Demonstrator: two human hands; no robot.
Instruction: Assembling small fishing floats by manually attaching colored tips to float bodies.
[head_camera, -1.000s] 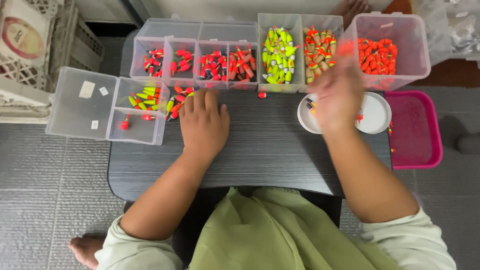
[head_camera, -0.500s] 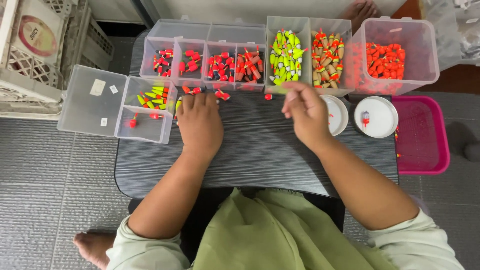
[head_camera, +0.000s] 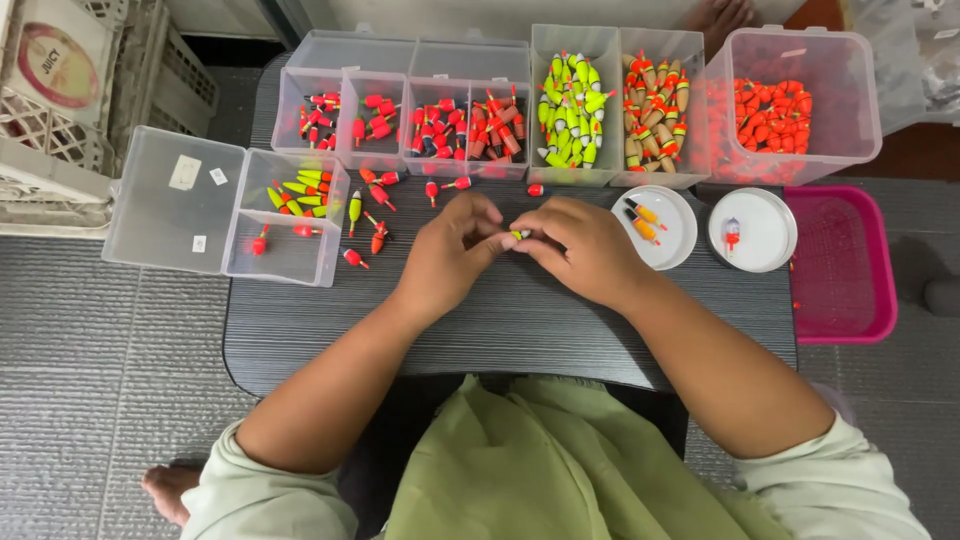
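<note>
Fingertips meet over the middle of the dark tabletop (head_camera: 520, 320), where the left hand (head_camera: 450, 258) and the right hand (head_camera: 585, 250) come together on one small float (head_camera: 518, 235). Both hands are curled nearly closed, thumb and forefingers pinching the little yellow-tipped piece from either side (only its tip shows between the fingers), a two-sided pinch that keeps so small a thing steady.

Along the far edge stands a row of clear bins, each kept to one kind so the colours stay apart: a compartment box (head_camera: 415, 95) of red and pink floats, a tall bin of yellow-green floats (head_camera: 571, 110), a bin of tan-and-orange floats (head_camera: 657, 105), and a large tub of orange beads (head_camera: 790, 110) at the far right corner. Just beside the right hand sit two white lids (head_camera: 680, 250) serving as shallow dishes, one with two orange-tipped floats, the other with a single small piece. A pink tray (head_camera: 845, 265) lies off the right edge. At the left edge an open clear box (head_camera: 280, 260) holds a few yellow and red floats, with loose red floats (head_camera: 378, 240) scattered on the tabletop near it, within easy reach of the left hand.
</note>
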